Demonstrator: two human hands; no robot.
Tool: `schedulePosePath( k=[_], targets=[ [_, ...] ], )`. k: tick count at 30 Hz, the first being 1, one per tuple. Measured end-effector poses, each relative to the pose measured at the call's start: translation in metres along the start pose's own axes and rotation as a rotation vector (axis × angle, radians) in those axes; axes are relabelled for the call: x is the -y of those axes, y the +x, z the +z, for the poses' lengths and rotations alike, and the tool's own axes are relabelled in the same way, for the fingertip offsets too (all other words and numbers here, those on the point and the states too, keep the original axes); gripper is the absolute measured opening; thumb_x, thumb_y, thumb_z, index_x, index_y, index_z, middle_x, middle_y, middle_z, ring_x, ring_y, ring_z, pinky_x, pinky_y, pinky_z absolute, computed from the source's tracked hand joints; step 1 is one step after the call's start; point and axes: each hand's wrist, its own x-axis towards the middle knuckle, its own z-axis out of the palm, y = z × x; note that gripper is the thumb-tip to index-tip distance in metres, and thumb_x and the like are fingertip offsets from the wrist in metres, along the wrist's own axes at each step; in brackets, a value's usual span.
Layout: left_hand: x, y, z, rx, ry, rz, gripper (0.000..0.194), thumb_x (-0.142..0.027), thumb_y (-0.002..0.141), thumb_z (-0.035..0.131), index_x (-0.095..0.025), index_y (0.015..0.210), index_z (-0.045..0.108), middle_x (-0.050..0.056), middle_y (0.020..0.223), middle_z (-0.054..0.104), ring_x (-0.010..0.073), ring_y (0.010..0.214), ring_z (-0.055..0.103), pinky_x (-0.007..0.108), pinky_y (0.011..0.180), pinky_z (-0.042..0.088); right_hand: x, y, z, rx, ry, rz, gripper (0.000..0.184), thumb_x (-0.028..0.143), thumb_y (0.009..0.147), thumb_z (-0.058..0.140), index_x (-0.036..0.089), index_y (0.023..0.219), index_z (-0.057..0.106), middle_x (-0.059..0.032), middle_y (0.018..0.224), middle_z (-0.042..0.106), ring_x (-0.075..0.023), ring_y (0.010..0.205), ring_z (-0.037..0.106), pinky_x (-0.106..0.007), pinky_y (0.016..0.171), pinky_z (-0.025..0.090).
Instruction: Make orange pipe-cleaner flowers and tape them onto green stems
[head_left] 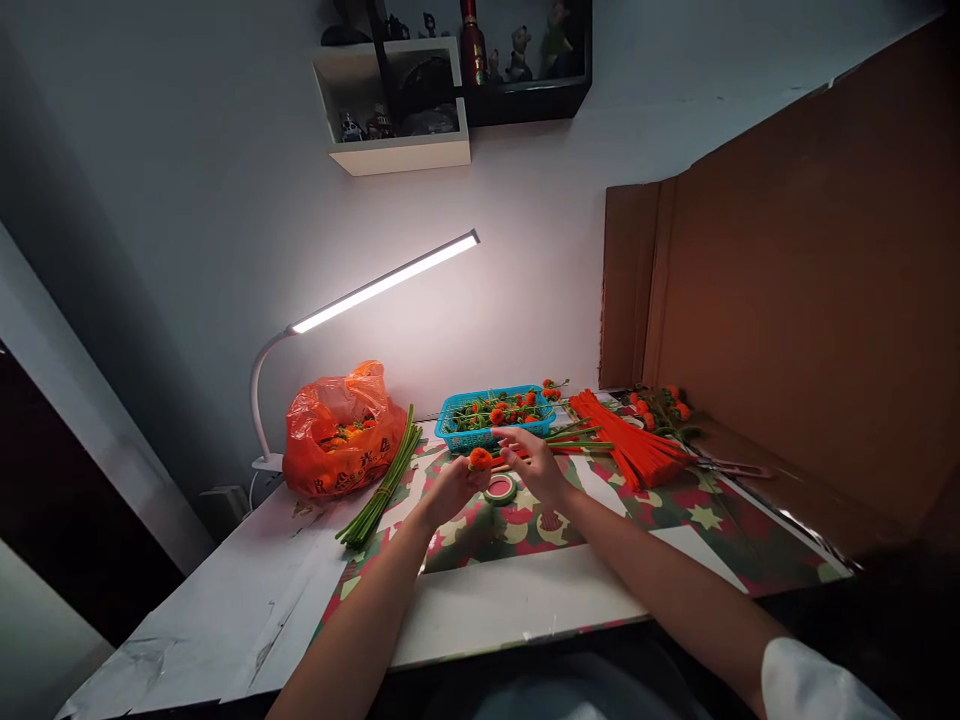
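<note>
Between the fingers of my left hand (452, 494) is an orange pom-pom flower (480, 459), held up over the table; whether it has a stem is hidden. My right hand (541, 474) hovers just to the right of it, fingers stretched and apart, with nothing visible in them. Below and between the hands lies a roll of green tape (500, 489). Behind them stands a blue basket (456, 438) of orange flowers with green stems. Right of my right hand fans out a bundle of red-orange fuzzy sticks (637, 445).
At left are a bundle of green stems (382, 490), an orange plastic bag (322, 465) holding orange pieces, and a lit lamp (386, 284). More orange flowers (660, 405) and a pink-handled tool (741, 468) lie right, beside a cardboard wall (780, 270). A shelf (405, 157) hangs above.
</note>
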Motion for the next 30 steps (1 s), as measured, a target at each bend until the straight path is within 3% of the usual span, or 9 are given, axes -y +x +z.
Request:
schedulePosePath(
  k=[3, 5, 9, 16, 23, 30],
  targets=[
    [0.002, 0.000, -0.001, 0.113, -0.087, -0.057, 0.035, -0.040, 0.077, 0.049, -0.020, 0.055, 0.032, -0.004, 0.055, 0.024, 0.0104, 0.050, 0.027, 0.027, 0.053, 0.032, 0.010, -0.003, -0.002, 0.125, -0.157, -0.198, 0.038, 0.041, 0.088, 0.050, 0.025, 0.121, 0.057, -0.0074, 0.118, 0.060, -0.0228, 0.110, 0.052, -0.041, 0.096, 0.041],
    [0.002, 0.000, -0.002, 0.169, -0.111, -0.140, 0.037, -0.042, 0.078, 0.049, -0.020, 0.054, 0.031, -0.004, 0.054, 0.022, 0.0096, 0.048, 0.024, 0.026, 0.050, 0.028, 0.011, -0.004, -0.003, 0.183, -0.187, -0.246, 0.037, 0.040, 0.090, 0.046, 0.025, 0.123, 0.056, -0.0077, 0.116, 0.060, -0.0219, 0.109, 0.052, -0.039, 0.096, 0.040],
    [-0.001, -0.002, -0.003, 0.273, -0.146, -0.274, 0.037, -0.040, 0.076, 0.051, -0.020, 0.054, 0.029, -0.006, 0.054, 0.019, 0.0083, 0.047, 0.018, 0.024, 0.046, 0.020, 0.006, -0.002, -0.002, 0.169, -0.100, -0.211, 0.035, 0.042, 0.091, 0.046, 0.025, 0.116, 0.062, -0.0077, 0.103, 0.061, -0.0196, 0.097, 0.056, -0.036, 0.086, 0.046],
    [-0.004, -0.005, 0.003, 0.334, -0.201, -0.334, 0.032, -0.038, 0.070, 0.058, -0.020, 0.061, 0.033, -0.006, 0.057, 0.016, 0.0081, 0.047, 0.017, 0.023, 0.046, 0.016, 0.001, -0.004, 0.004, 0.135, -0.030, -0.150, 0.035, 0.048, 0.086, 0.053, 0.023, 0.104, 0.068, -0.0050, 0.089, 0.060, -0.0171, 0.083, 0.057, -0.030, 0.072, 0.048],
    [-0.005, -0.009, 0.013, 0.284, -0.149, -0.340, 0.034, -0.036, 0.067, 0.060, -0.020, 0.061, 0.030, -0.007, 0.056, 0.019, 0.0075, 0.048, 0.018, 0.023, 0.046, 0.016, 0.003, -0.006, 0.010, 0.101, -0.094, -0.183, 0.032, 0.050, 0.084, 0.055, 0.020, 0.077, 0.063, -0.0030, 0.079, 0.055, -0.0159, 0.074, 0.052, -0.029, 0.067, 0.044],
    [-0.002, -0.006, 0.016, 0.214, -0.059, -0.275, 0.035, -0.036, 0.066, 0.059, -0.019, 0.057, 0.030, -0.007, 0.055, 0.022, 0.0066, 0.049, 0.017, 0.023, 0.047, 0.014, -0.001, -0.009, 0.014, 0.050, -0.153, -0.161, 0.030, 0.049, 0.085, 0.053, 0.021, 0.076, 0.058, -0.0027, 0.077, 0.052, -0.0168, 0.074, 0.050, -0.030, 0.067, 0.043]
  ],
)
